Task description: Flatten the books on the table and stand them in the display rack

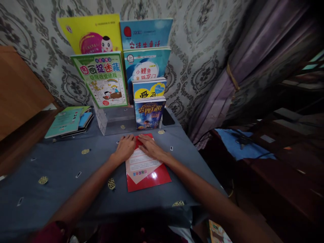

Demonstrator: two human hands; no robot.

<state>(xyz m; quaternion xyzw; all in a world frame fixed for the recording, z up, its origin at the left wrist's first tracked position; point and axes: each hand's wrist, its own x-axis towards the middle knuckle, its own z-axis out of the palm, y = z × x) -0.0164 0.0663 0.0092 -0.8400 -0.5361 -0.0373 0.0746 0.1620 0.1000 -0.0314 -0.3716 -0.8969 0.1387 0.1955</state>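
A red book [152, 183] lies flat on the cloth-covered table, its pale printed panel facing up and its lower edge towards me. My left hand [126, 147] is at the book's upper left edge, fingers bent and closed on it. Across the upper right part rests my right hand [152, 147], fingers stretched out flat and thumb a little apart. Both hands cover some of the book's far end. Just beyond them, a dark blue book [149, 113] stands at the front of a clear stand [118, 123].
Several upright books stand behind, among them a green-edged one [106, 81], a yellow one [91, 32] and a teal one [149, 62]. A pile of books [65, 121] lies at left. A black phone [168, 117] lies by the stand; a purple curtain [225, 77] hangs at right.
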